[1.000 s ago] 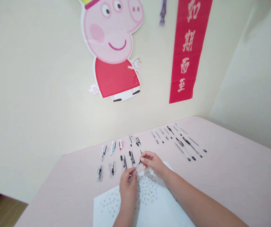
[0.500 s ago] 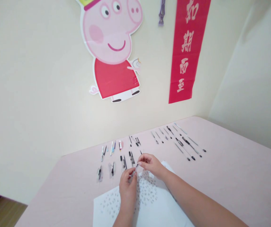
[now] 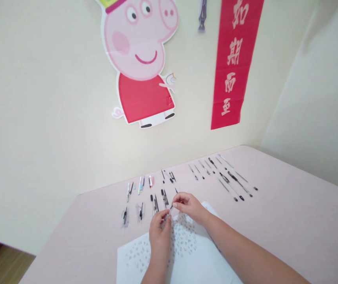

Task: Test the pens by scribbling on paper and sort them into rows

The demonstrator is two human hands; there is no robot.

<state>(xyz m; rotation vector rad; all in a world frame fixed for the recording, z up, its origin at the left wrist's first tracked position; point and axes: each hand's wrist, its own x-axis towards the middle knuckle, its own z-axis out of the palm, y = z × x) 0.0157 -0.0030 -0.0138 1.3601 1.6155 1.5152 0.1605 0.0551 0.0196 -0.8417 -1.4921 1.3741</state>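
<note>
Over a white sheet of paper (image 3: pixel 139 266) covered with small grey marks, both hands are pinched on a slim pen (image 3: pixel 170 211) held at a slant. My left hand (image 3: pixel 160 227) grips its lower part between thumb and fingers. At the upper end, the thumb and fingertips of my right hand (image 3: pixel 186 205) are closed on it. A thin dark tip (image 3: pixel 176 191) shows just beyond the right fingers; whether it belongs to the held pen I cannot tell. Black-capped pen parts (image 3: pixel 164 198) lie just past my left hand.
The pink tabletop (image 3: pixel 290 221) meets the wall behind. More pen parts (image 3: pixel 128 192) lie at the left, and several pens and refills (image 3: pixel 225 179) are lined up at the back right. A pig cutout (image 3: pixel 145 96) and a red banner (image 3: pixel 231 67) hang on the wall.
Hardly anything differs. Both hands keep their hold on the pen in the same place, and the view has shifted very slightly.
</note>
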